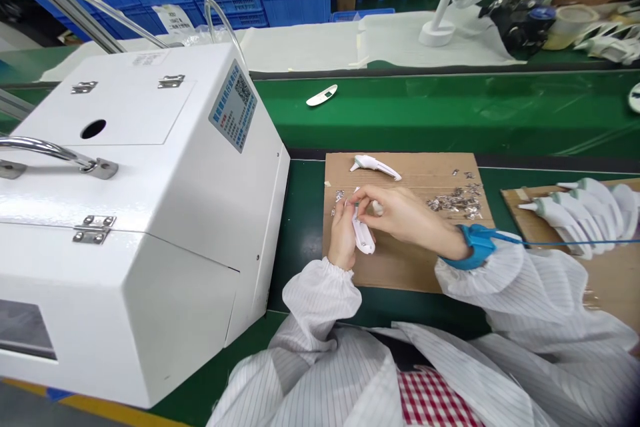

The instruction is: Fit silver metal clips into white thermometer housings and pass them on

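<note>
On a flat brown cardboard sheet [425,173], the left hand [343,237] and right hand [400,213] pinch a slender white plastic housing [363,237]; small silvery metal pieces [455,203] lie scattered rightward on the sheet, a large white boxy machine [125,133] left of it.

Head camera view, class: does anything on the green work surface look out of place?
A lone white plastic part lies on the far green strip, which looks stray: the other white parts and the loose metal pieces sit on cardboard sheets nearer the person.

The big white machine [135,167] stands like a wall by the left hand [343,237], a row of white parts [580,213] blocks the right hand [407,217] farther over, and both can slide forward over brown cardboard [430,173].
</note>
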Action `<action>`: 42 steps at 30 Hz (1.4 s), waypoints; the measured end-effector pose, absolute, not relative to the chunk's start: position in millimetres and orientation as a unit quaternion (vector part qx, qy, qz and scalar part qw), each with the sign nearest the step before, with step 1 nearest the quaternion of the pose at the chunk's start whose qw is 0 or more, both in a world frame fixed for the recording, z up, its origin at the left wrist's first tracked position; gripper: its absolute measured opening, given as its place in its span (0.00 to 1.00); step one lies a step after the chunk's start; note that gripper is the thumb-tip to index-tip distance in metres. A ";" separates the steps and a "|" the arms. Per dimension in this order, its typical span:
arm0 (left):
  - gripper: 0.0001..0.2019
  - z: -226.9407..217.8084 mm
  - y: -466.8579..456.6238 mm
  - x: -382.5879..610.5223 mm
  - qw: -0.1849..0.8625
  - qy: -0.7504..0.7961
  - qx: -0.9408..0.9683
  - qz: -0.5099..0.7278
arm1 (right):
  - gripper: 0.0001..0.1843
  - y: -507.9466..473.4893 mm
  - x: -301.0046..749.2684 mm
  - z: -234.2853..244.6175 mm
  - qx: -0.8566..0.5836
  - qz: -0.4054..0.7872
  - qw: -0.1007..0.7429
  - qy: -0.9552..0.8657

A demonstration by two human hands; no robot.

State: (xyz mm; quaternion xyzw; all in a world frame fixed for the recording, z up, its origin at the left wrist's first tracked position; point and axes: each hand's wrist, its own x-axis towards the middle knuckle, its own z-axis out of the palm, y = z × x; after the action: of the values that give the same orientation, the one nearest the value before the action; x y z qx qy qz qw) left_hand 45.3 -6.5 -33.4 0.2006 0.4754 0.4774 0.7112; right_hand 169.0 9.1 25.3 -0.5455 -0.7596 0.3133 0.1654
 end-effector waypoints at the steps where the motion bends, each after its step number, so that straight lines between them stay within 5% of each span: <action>1: 0.13 -33.7 -6.7 45.5 0.715 0.471 0.205 0.474 | 0.15 8.3 168.7 25.9 -0.547 0.315 0.170 -0.757; 8: 0.15 -33.6 -6.7 46.7 0.738 0.444 0.199 0.468 | 0.10 8.6 173.9 21.1 -0.532 0.383 0.262 -0.708; 26: 0.12 -28.0 -9.0 50.5 0.763 0.422 0.160 0.462 | 0.06 0.2 173.8 26.5 -0.543 0.292 0.218 -0.756; 32: 0.11 -28.0 -6.1 53.0 0.778 0.434 0.036 0.452 | 0.11 -11.8 179.9 24.2 -0.502 0.231 0.189 -0.812; 34: 0.13 -31.5 -7.8 55.0 0.798 0.430 0.038 0.420 | 0.10 -13.0 182.5 33.6 -0.510 0.247 0.271 -0.778; 37: 0.11 -41.0 -14.4 59.4 0.818 0.419 0.080 0.386 | 0.06 -11.9 183.6 56.8 -0.523 0.268 0.529 -0.613; 39: 0.10 -47.7 -19.6 62.6 0.813 0.421 0.101 0.390 | 0.15 -10.0 179.8 70.6 -0.473 0.289 0.663 -0.503; 42: 0.12 -53.3 -24.6 66.1 0.803 0.432 0.112 0.395 | 0.25 -6.3 166.8 77.5 -0.416 0.315 0.728 -0.444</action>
State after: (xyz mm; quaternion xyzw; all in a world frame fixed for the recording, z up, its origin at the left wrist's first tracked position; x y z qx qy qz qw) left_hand 66.1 -24.6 -53.3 0.1123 0.4320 0.3948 0.8030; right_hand 166.8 -6.3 77.5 -0.4163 -0.4442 0.3150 0.7281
